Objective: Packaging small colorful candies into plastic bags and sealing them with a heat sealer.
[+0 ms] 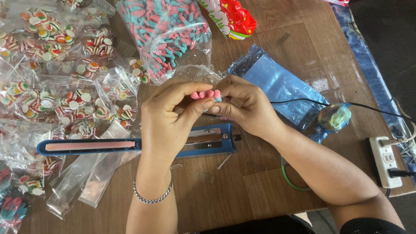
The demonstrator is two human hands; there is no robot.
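Above the blue heat sealer (138, 143) on the counter (231, 191), left hand (170, 119) and right hand (245, 105) together pinch pink-and-blue gummy candies (206, 95).

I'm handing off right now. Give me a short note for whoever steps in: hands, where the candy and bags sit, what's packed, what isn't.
Left hand: fingertips pinched on the pink-and-blue gummies, together with the right.
Right hand: holds the same gummies from the other side, above the blue heat sealer.
Supply: big clear bag of gummies lies just beyond the hands.
Done: many small filled packets are piled on the left of the table.
Left: empty clear sleeves lie below the sealer; the big bag looks well stocked. Whether the gummies in hand are in a sleeve, I cannot tell.
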